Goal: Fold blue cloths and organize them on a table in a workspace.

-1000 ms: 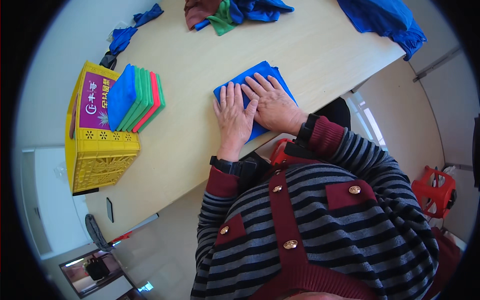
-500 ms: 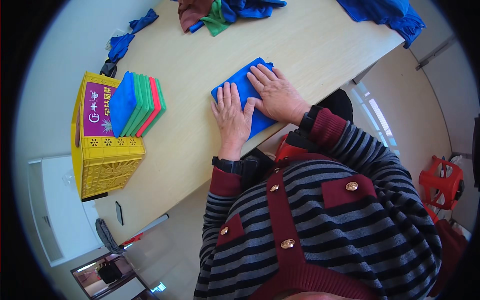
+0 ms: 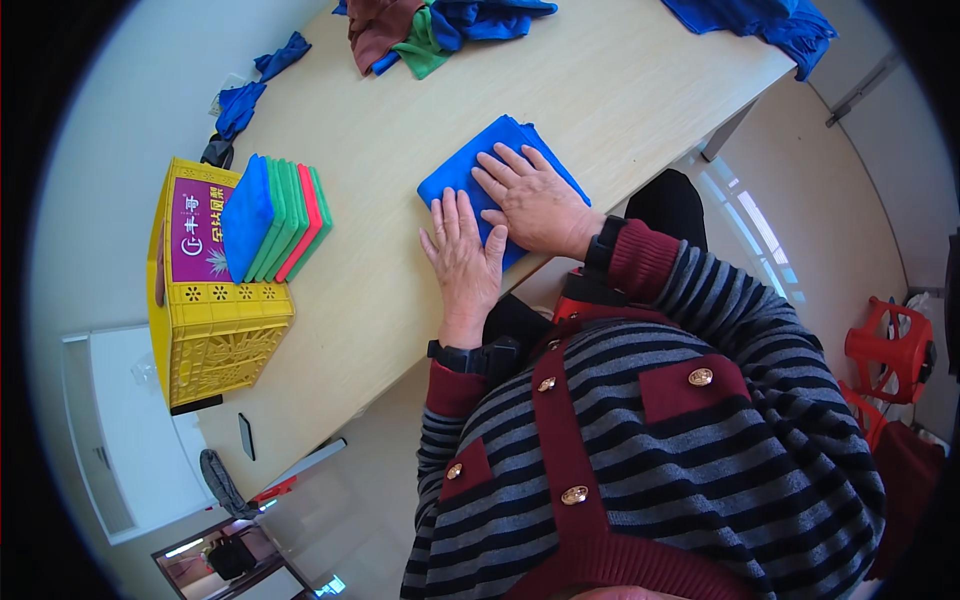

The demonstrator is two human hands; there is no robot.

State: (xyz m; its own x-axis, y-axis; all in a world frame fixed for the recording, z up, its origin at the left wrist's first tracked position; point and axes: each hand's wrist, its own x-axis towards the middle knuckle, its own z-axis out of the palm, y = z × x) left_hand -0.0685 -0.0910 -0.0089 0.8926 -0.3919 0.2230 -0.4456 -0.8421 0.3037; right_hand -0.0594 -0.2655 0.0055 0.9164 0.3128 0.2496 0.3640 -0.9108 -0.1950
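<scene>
A folded blue cloth (image 3: 470, 165) lies flat on the table, close to its near edge. My right hand (image 3: 535, 200) rests palm down across the cloth's right part, fingers stretched out. On the cloth's lower left edge lies my left hand (image 3: 463, 255), its fingers straight and pointing away from me. Neither hand grips anything. Left of them, several folded cloths in blue, green and red (image 3: 309, 215) form a neat slanted stack against a yellow crate.
The yellow plastic crate (image 3: 225, 335) stands at the table's left. Loose brown, green and blue cloths (image 3: 440, 30) lie heaped at the far side, more blue cloth (image 3: 760, 25) at the far right corner. A dark phone (image 3: 246, 436) lies at the left end. A red stool (image 3: 885, 345) stands right.
Both hands have slid toward me over the blue cloth, uncovering more of its far part. The cloth lies spread wider to the right. The whole view has shifted slightly.
</scene>
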